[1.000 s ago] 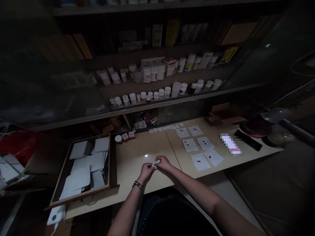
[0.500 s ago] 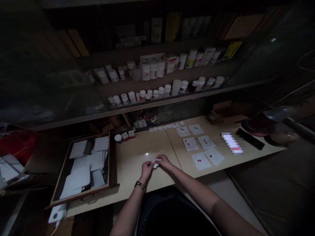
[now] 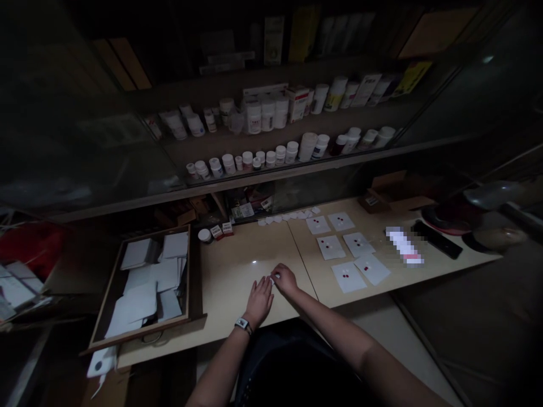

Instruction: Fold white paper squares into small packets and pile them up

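Note:
My left hand [image 3: 259,303] lies with its fingers stretched out over the near part of the table, fingertips at a small white folded paper [image 3: 272,280]. Closed in a pinch, my right hand [image 3: 285,279] holds that paper at its right side; most of it is hidden under the fingers. To the right, several white paper squares [image 3: 348,277] lie flat, bearing small dark red and white pills [image 3: 345,276]. A row of small folded white packets [image 3: 290,216] runs along the table's back edge.
An open drawer [image 3: 189,288] with stacks of white paper [image 3: 136,308] stands at the left. A white jar [image 3: 205,236] and small boxes [image 3: 222,229] are behind it. At right lie a dark phone [image 3: 438,239] and a cardboard box [image 3: 377,198]. Shelves of bottles [image 3: 253,117] rise behind.
My left hand has gone from pinching the paper to lying flat, fingers extended. The paper has come down from between both hands to the tabletop; my right hand still pinches it.

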Demonstrator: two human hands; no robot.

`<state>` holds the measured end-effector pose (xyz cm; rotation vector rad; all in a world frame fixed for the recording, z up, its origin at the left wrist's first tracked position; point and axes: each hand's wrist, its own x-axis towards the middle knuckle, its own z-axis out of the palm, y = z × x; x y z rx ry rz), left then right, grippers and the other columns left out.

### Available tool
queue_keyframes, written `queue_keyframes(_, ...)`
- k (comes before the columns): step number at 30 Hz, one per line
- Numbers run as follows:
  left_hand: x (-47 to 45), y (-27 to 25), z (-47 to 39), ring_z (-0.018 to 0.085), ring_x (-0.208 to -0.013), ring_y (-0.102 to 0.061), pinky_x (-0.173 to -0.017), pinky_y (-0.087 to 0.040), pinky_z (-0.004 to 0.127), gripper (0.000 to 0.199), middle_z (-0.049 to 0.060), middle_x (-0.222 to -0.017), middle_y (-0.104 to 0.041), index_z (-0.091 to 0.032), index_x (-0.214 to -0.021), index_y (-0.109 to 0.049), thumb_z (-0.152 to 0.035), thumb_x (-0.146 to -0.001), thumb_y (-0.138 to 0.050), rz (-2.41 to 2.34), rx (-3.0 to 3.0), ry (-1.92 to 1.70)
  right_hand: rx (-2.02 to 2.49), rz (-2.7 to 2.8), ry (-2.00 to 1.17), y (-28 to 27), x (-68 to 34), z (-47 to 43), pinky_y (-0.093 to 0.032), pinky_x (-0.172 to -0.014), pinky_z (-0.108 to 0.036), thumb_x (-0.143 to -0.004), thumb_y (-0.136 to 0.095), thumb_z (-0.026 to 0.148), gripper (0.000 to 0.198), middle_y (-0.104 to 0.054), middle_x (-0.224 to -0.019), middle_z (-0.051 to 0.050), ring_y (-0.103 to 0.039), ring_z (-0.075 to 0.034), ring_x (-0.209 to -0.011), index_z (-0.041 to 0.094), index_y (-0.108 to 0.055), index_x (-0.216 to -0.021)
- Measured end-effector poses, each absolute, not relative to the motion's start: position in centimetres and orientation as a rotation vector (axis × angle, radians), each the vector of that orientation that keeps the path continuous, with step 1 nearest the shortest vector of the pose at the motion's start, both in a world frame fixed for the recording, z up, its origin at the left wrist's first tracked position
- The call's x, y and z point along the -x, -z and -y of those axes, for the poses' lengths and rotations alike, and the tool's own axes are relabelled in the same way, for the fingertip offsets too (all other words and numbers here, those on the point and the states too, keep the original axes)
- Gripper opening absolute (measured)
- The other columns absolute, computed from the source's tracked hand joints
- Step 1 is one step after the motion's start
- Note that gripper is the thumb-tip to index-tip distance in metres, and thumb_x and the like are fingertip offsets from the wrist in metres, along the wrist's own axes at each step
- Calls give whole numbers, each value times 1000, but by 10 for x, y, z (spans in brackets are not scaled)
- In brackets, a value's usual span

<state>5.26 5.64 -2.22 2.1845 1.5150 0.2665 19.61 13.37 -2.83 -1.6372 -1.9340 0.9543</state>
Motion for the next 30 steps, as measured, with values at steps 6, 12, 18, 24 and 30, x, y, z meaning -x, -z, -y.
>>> queue_keyframes(6, -58, 9, -66, 30, -127, -40, -107, -29, 46, 47, 13, -139, -47, -13, -134, -46, -21, -87, -44, -1579, -2169, -215, 1447, 2125, -807, 35, -207, -128, -43, -73, -25, -85, -55, 22, 17, -64, -84, -5, -57, -17, -85, 20, -71, -79)
queue_keyframes(12, -61, 5, -66, 28, -128, -39, -105, -33, 44, 48, 13, -140, -45, -11, -135, -42, -24, -89, -41, -1592, -2223, -103, 1287, 2371, -633, 37, -215, -126, -42, -73, -26, -88, -52, 18, 19, -64, -87, -6, -55, -17, -84, 19, -71, -88)
queue_keyframes(18, -62, 7, -62, 30, -130, -37, -106, -34, 43, 54, 18, -140, -43, -7, -138, -37, -27, -88, -41, -1571, -2261, -4, 1127, 2680, -529, 28, -222, -127, -40, -72, -29, -91, -47, 20, 22, -63, -90, -8, -54, -19, -83, 18, -68, -98)
queue_keyframes(24, -56, 9, -62, 30, -133, -33, -108, -32, 43, 59, 20, -144, -38, -4, -139, -34, -27, -85, -42, -1478, -2293, -2, 1104, 2727, -512, 27, -227, -118, -40, -76, -30, -94, -42, 20, 27, -63, -96, -10, -54, -20, -87, 16, -63, -109)
queue_keyframes(30, -51, 8, -56, 28, -138, -25, -110, -29, 39, 65, 21, -148, -31, -1, -141, -28, -16, -79, -42, -1408, -2329, 71, 1030, 2702, -536, 38, -234, -107, -41, -83, -32, -95, -41, 20, 31, -61, -104, -10, -53, -20, -95, 18, -58, -121)
